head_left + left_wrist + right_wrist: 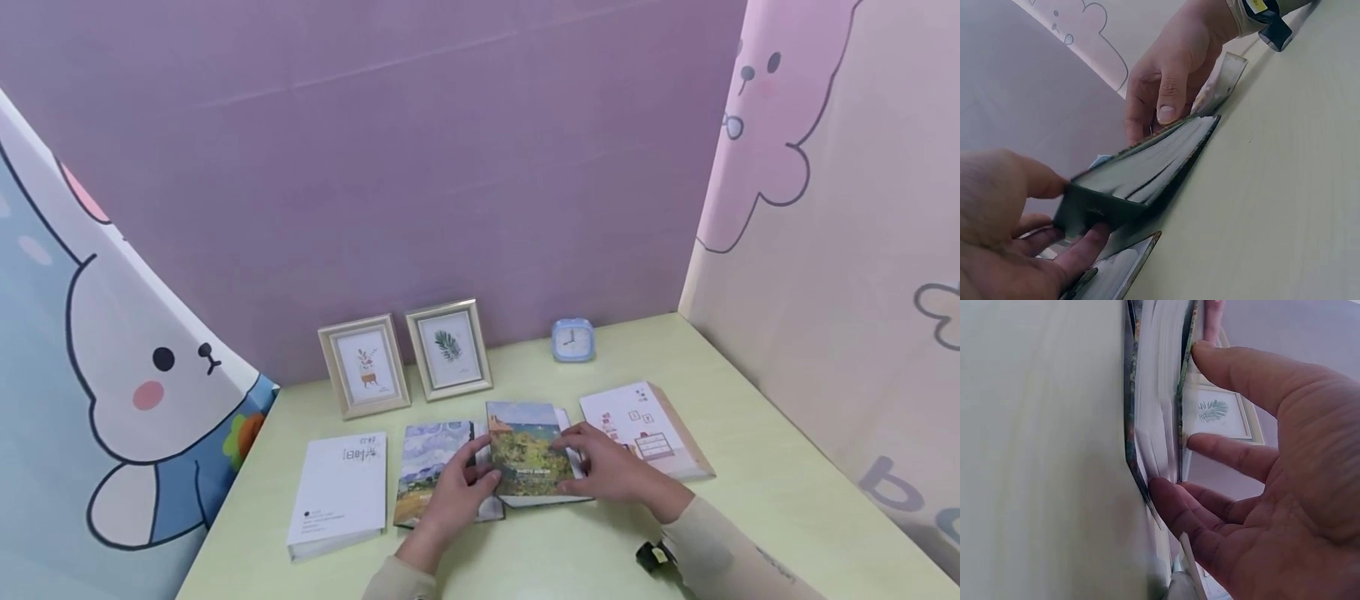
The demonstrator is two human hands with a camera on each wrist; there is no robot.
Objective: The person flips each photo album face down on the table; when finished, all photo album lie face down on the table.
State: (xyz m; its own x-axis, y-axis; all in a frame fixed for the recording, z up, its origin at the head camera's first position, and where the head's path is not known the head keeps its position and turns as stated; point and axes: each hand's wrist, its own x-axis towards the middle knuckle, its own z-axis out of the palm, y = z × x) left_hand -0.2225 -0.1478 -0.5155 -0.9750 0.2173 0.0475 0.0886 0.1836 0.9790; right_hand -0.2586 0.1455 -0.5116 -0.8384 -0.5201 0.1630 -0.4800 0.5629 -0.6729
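Note:
A photo album (pixel 527 442) with a painted garden-and-sea cover lies in front of me, tilted slightly. My left hand (pixel 454 493) holds it by the dark green spine (pixel 1094 209), thumb at the upper edge and fingers against the lower part. At the opposite side, my right hand (pixel 617 468) grips the album with thumb and index finger on the cover. Another fingertip (pixel 1161 487) of that hand reaches the page edges (pixel 1161 394). Partly behind the left hand is a second album (pixel 429 458) with a cloudy landscape cover, its right part overlapped by the held one.
A white album (pixel 339 483) lies at the left, and an album with a furniture drawing (pixel 637 425) at the right. Behind stand two picture frames (pixel 364 367) and a blue alarm clock (pixel 573 340), near the purple wall (pixel 465 167). Printed panels flank the light-green table (pixel 555 550).

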